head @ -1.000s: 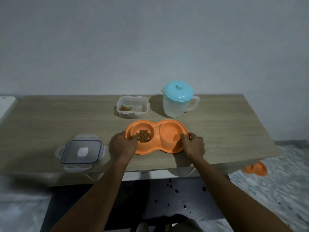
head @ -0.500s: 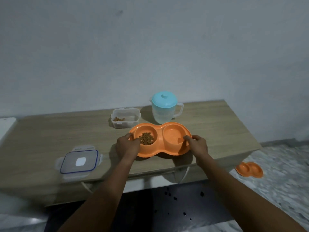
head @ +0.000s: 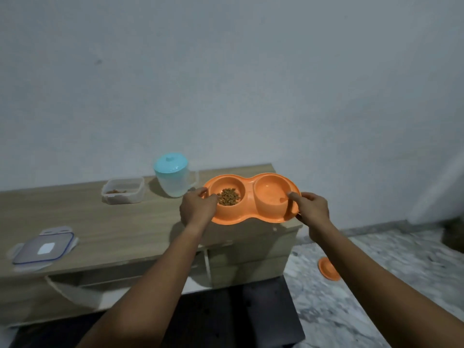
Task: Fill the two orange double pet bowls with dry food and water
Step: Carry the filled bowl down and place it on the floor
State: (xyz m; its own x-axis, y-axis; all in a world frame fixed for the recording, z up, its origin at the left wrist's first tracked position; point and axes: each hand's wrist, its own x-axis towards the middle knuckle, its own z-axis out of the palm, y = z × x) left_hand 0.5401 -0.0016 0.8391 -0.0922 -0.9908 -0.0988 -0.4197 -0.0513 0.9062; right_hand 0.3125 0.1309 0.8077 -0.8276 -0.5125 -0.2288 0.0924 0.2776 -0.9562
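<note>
An orange double pet bowl [head: 249, 197] is held in the air above the right end of the wooden table [head: 105, 229]. Its left cup holds brown dry food [head: 228, 196]; its right cup looks wet, with water I cannot clearly make out. My left hand [head: 197, 207] grips the bowl's left end and my right hand [head: 312, 208] grips its right end. A second orange double bowl [head: 328, 268] lies on the floor at the right, partly hidden behind my right forearm.
A clear jug with a light-blue lid [head: 173, 178] and an open clear food container [head: 123, 190] stand at the table's back. The container's blue-rimmed lid [head: 44, 248] lies near the front left edge. Marbled floor [head: 389, 272] spreads to the right; a dark mat [head: 238, 312] lies below.
Both hands have lifted the orange bowl off the table and carried it to the right, toward the table's right end. My view has turned right as well.
</note>
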